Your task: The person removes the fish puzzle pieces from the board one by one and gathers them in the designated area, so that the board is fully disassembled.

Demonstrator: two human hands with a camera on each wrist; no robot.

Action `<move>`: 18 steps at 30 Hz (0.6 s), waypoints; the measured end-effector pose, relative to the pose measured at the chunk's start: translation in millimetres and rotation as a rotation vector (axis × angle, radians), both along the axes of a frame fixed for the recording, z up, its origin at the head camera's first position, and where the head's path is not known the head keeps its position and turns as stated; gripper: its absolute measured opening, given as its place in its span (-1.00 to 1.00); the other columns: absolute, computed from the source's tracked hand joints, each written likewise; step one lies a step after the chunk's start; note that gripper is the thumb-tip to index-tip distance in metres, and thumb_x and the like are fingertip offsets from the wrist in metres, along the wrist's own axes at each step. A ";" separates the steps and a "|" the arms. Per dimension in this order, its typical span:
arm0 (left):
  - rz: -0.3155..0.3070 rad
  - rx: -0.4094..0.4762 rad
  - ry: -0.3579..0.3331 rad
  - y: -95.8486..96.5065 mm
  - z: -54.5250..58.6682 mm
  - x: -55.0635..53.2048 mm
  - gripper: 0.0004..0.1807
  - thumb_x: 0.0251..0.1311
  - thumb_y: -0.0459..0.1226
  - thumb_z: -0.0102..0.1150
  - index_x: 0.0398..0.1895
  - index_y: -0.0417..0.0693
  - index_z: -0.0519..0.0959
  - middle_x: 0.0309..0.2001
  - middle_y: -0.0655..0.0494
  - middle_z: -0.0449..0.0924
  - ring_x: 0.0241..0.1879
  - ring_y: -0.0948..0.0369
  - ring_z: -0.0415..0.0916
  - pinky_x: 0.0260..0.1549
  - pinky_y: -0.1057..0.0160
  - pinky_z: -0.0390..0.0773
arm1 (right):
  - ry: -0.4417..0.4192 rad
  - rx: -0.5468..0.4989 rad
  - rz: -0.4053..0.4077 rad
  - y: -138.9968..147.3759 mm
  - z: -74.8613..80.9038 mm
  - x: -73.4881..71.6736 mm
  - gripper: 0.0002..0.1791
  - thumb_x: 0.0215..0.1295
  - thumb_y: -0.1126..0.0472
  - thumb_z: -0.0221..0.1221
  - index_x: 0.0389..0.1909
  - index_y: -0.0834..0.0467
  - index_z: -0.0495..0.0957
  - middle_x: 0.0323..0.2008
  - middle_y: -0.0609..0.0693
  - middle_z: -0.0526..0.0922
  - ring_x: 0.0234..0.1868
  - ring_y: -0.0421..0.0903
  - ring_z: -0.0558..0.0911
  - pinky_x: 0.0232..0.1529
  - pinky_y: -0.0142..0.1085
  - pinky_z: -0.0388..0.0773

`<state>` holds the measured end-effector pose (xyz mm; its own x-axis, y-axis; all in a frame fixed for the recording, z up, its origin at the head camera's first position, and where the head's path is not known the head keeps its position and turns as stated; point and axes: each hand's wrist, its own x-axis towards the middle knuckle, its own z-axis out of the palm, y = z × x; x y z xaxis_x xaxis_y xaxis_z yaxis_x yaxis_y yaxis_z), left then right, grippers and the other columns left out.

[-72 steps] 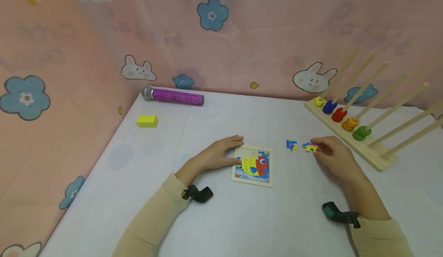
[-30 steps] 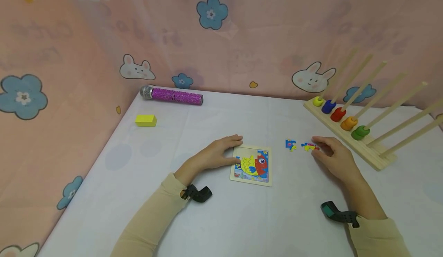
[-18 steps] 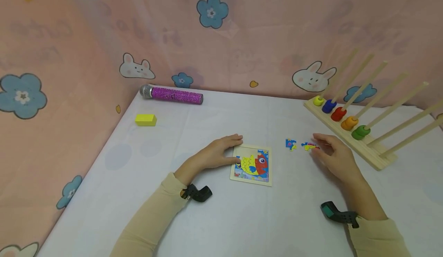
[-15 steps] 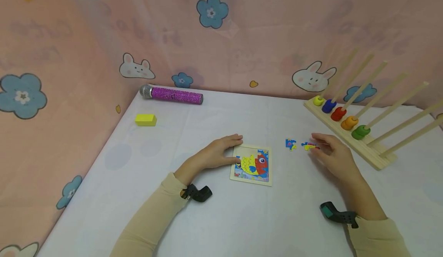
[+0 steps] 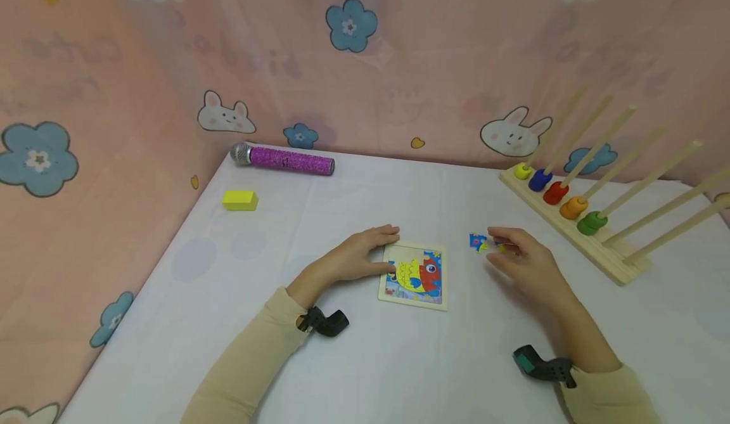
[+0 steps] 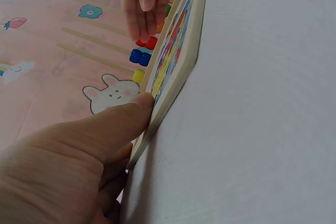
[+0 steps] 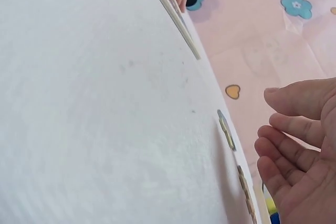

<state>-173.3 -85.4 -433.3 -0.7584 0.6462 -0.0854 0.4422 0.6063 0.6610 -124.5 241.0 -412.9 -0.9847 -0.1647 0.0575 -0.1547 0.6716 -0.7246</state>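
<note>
Fish puzzle (image 5: 421,276), left side in left grip (image 5: 355,257)

Left hand (image 5: 359,256), thumb (image 6: 118,124) extended; right hand (image 5: 525,262), fingers (image 7: 285,144) loosely curved.

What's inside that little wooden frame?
Inside the wooden frame, puzzle pieces show a red fish head and yellow scales, with bare backing toward the top. The left hand covers some of its left side, so I can't see beneath.

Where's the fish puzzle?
In the head view, the fish puzzle sits just right of center, between the right hand and the left hand touching it.
</note>
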 end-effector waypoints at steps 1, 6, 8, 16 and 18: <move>0.000 -0.002 0.001 0.0 -0.2 -0.1 -0.28 0.17 -0.04 0.25 0.37 -0.04 0.29 0.46 0.19 0.10 0.47 0.22 -0.04 0.42 0.19 0.07 | -0.004 0.004 0.005 -2.9 -0.1 0.6 -0.47 0.32 0.07 0.17 0.24 0.18 0.36 0.21 0.16 0.44 0.19 0.11 0.42 0.02 -0.80 0.26; -0.002 0.000 0.001 0.0 -0.8 0.9 -0.28 0.17 -0.05 0.25 0.37 -0.05 0.30 0.46 0.18 0.10 0.47 0.21 -0.04 0.42 0.18 0.08 | -0.031 0.000 0.052 -17.7 -1.3 2.5 -0.48 0.31 0.13 0.18 0.24 0.21 0.36 0.20 0.17 0.43 0.22 0.13 0.41 0.25 -0.36 0.40; -0.005 -0.001 0.004 0.0 -1.0 1.2 -0.29 0.17 -0.05 0.25 0.37 -0.06 0.30 0.46 0.18 0.10 0.47 0.20 -0.03 0.42 0.17 0.09 | -0.047 -0.006 0.071 -23.4 -1.9 2.7 -0.48 0.30 0.15 0.18 0.24 0.22 0.36 0.21 0.18 0.43 0.23 0.14 0.40 0.26 -0.06 0.39; -0.007 -0.009 0.016 0.5 1.0 0.8 -0.29 0.17 -0.05 0.25 0.37 -0.07 0.30 0.46 0.17 0.11 0.47 0.20 -0.02 0.42 0.18 0.09 | -0.048 -0.040 0.149 -41.7 -5.4 0.8 -0.49 0.25 0.21 0.22 0.21 0.22 0.39 0.17 0.13 0.48 0.18 0.06 0.46 0.19 -0.21 0.46; -0.008 -0.009 0.016 0.8 0.9 0.9 -0.29 0.17 -0.05 0.25 0.36 -0.07 0.31 0.46 0.17 0.11 0.47 0.20 -0.02 0.42 0.17 0.10 | -0.038 -0.050 0.172 -45.7 -7.2 0.1 -0.50 0.25 0.21 0.23 0.20 0.23 0.40 0.16 0.14 0.49 0.17 0.05 0.47 0.18 -0.24 0.48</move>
<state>-172.4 -84.6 -432.3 -0.7548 0.6513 -0.0786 0.4576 0.6085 0.6483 -124.4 195.3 -420.1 -0.9438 -0.3290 0.0332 -0.2363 0.6009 -0.7636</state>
